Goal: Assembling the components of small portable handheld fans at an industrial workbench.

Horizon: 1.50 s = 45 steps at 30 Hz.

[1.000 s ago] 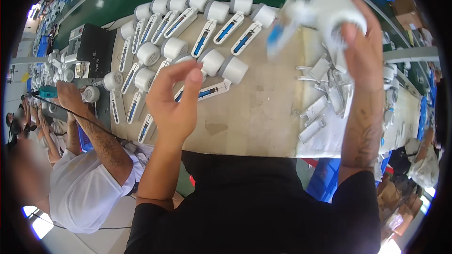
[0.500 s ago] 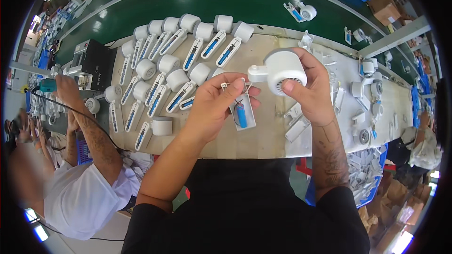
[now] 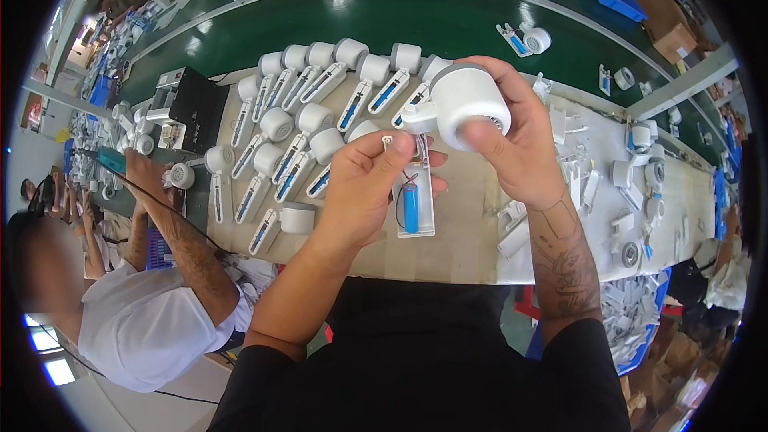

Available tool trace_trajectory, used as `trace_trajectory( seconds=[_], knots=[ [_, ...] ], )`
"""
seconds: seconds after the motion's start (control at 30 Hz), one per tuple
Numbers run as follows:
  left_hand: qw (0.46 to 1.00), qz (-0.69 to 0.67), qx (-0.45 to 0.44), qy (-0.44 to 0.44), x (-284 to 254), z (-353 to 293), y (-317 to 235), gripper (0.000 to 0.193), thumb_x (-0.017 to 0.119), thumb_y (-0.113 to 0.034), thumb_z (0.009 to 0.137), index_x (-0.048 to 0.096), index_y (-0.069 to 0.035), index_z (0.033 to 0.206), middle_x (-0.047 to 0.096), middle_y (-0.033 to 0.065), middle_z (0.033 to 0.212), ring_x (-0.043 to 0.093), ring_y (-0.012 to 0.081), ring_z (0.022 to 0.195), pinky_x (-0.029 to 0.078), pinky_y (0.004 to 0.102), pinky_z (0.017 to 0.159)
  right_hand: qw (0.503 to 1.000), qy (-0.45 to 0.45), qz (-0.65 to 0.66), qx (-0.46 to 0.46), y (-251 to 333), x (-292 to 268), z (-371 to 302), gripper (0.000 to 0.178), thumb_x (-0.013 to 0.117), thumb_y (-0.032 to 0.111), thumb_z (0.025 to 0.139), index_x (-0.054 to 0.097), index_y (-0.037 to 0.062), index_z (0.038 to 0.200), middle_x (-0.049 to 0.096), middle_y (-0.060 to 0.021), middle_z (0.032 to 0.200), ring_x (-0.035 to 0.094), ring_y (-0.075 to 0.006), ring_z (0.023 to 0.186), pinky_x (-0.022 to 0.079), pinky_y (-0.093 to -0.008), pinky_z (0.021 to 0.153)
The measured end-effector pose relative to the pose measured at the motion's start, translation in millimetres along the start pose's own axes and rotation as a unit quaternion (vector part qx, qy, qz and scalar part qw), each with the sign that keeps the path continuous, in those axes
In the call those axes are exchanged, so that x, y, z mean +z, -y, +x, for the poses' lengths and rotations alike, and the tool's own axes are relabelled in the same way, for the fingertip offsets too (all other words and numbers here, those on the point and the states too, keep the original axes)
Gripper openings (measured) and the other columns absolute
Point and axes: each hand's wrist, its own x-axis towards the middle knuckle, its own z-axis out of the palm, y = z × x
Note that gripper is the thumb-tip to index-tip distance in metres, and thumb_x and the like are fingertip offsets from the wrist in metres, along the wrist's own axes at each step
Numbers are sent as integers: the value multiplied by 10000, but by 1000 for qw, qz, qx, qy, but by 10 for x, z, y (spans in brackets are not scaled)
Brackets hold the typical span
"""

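Observation:
My left hand (image 3: 360,188) pinches the upper end of a white handle shell (image 3: 427,220) between thumb and fingers. Inside that open shell lies a blue cylindrical battery (image 3: 410,206) with thin wires by its top. My right hand (image 3: 528,148) grips a round white fan head (image 3: 470,98) with a grey rim, its thumb over the vented face. The fan head's short neck (image 3: 418,118) points left and sits right at the shell's top end, by my left thumb. Whether neck and shell are joined is hidden by my fingers.
Several similar white fans (image 3: 324,144) lie in rows on the worktable at left. Loose white parts (image 3: 580,168) cover its right side. A black boxy machine (image 3: 196,116) stands far left, near a co-worker's hand with a teal tool (image 3: 112,160). A blue bin (image 3: 660,304) holds white pieces.
The fan head's neck has come closer to the handle shell's top end. The shell hangs straighter now. The whole view has shifted slightly, and both hands keep their holds.

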Motion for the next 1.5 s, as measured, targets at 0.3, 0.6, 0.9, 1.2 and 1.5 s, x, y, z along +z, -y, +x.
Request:
trace_trajectory(
  seconds=[0.3, 0.6, 0.9, 1.2, 1.5],
  knots=[
    [999, -15, -42, 15, -75, 58, -80, 54, 665, 5, 884, 631, 11, 925, 710, 145, 939, 709, 210, 857, 606, 340, 719, 996, 39, -82, -3, 167, -28, 24, 550, 745, 96, 841, 504, -9, 1325, 615, -75, 1146, 574, -149, 1075, 472, -303, 931],
    [963, 199, -83, 160, -116, -246, 210, 166, 728, -53, 833, 671, 30, 966, 694, 57, 809, 637, 82, 706, 502, 228, 629, 883, 315, -206, 281, 429, -235, 228, 578, 847, 215, 772, 589, -21, 1233, 667, -79, 1017, 633, -147, 935, 510, -296, 840],
    [973, 163, -111, 123, -238, -401, 87, 216, 752, -77, 822, 673, 30, 993, 703, 63, 834, 670, 107, 728, 536, 263, 642, 918, 285, -176, 212, 122, 100, 175, 511, 776, 173, 812, 581, 5, 1254, 635, -86, 1117, 604, -161, 1027, 493, -311, 894],
    [987, 145, -67, 19, -393, -91, -5, 160, 737, -84, 869, 638, 24, 934, 713, 91, 873, 698, 140, 761, 548, 251, 671, 971, 163, -108, 139, -50, -39, 326, 532, 747, 291, 875, 554, 22, 1291, 618, -46, 1139, 581, -118, 1038, 479, -268, 894],
    [995, 60, -53, 58, -204, -56, -12, 214, 664, -5, 894, 627, 72, 1090, 702, 139, 998, 707, 198, 919, 601, 325, 802, 984, 120, -75, 110, -18, -114, 201, 581, 761, 372, 848, 556, -2, 1242, 628, -55, 1100, 596, -118, 1000, 492, -261, 857]
  ],
)
